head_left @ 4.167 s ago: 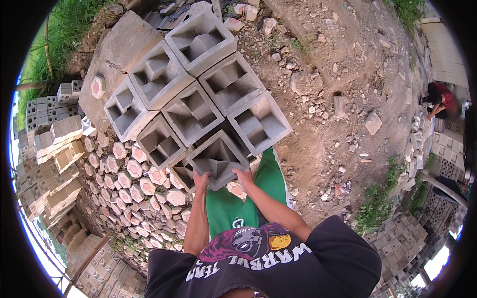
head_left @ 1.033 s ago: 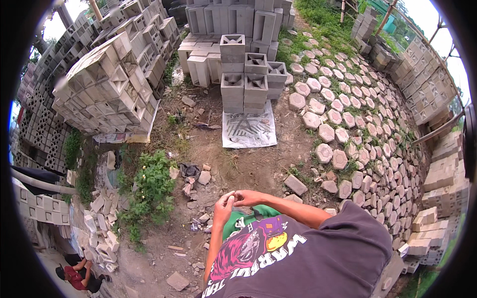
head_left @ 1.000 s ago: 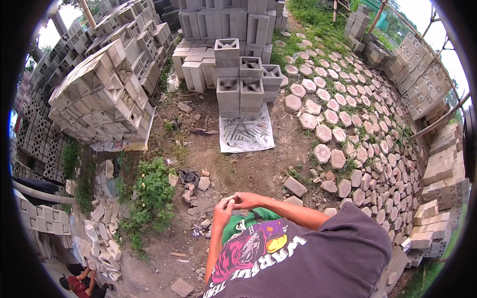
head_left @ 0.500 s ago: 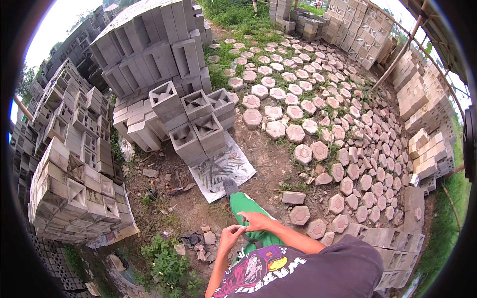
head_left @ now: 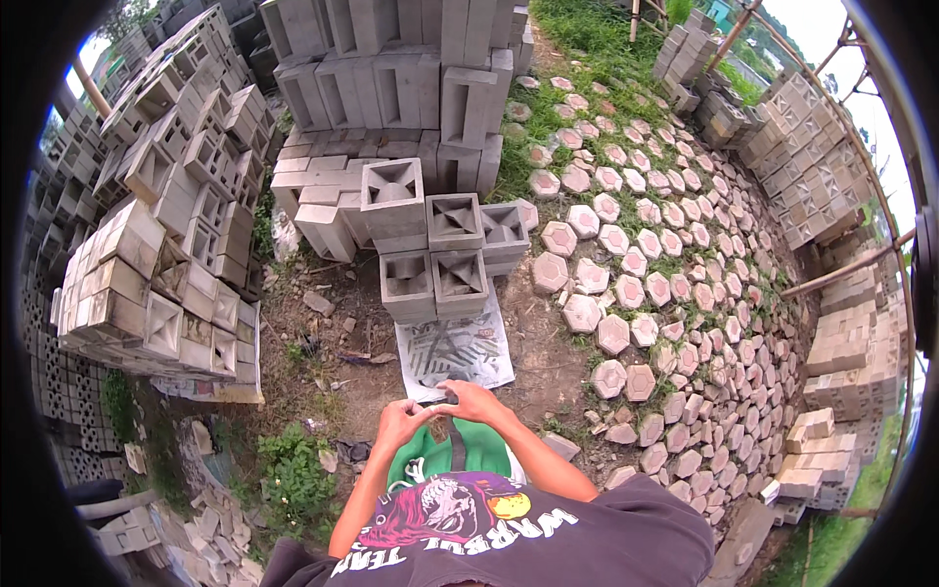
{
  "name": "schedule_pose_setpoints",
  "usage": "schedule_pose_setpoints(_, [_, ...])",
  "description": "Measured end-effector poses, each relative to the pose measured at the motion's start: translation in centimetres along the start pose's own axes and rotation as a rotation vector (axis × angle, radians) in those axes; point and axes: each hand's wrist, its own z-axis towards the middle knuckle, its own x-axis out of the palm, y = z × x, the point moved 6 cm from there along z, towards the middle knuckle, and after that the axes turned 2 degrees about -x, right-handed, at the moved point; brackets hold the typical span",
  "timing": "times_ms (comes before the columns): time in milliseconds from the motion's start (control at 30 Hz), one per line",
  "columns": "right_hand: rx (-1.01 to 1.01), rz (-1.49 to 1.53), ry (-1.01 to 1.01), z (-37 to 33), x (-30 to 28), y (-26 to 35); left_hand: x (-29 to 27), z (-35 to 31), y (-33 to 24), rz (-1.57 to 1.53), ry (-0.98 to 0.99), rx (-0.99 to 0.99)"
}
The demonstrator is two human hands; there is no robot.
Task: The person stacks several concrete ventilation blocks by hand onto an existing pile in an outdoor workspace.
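Observation:
My left hand (head_left: pixel 399 424) and my right hand (head_left: pixel 471 401) meet in front of my waist, above my green shorts (head_left: pixel 430 458). The fingers of both are curled and touch each other. A small dark spot shows between them, and I cannot tell what it is. Just beyond the hands a white patterned sheet (head_left: pixel 458 352) lies on the dirt. At its far end stands a low stack of grey hollow concrete blocks (head_left: pixel 432 249), out of reach of both hands.
Tall piles of grey blocks stand on the left (head_left: pixel 166 254) and behind the low stack (head_left: pixel 391 59). Hexagonal pavers (head_left: pixel 646 293) cover the ground to the right, with more block piles (head_left: pixel 812 166) along the right rim. Rubble and weeds (head_left: pixel 289 470) lie at lower left.
About four seconds ago both hands gripped a hollow block at a stack. Since then the view has swung round; the hands now meet at my waist and the low stack is nearer.

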Motion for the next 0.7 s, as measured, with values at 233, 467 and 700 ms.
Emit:
schedule_pose_setpoints(233, [0.104, 0.196, -0.247, 4.0, -4.4, -2.1, -6.7, 5.0, -0.2, -0.119, -0.109, -0.103])
schedule_pose_setpoints(467, [0.372, 0.225, -0.303, 9.8, -6.8, -5.7, -11.1, 17.3, 1.5, -0.376, -0.067, -0.032])
schedule_pose_setpoints(700, [0.409, 0.341, -0.561, 27.2, -10.1, -6.8, -21.0, 34.3, -2.8, -0.473, 0.007, -0.120])
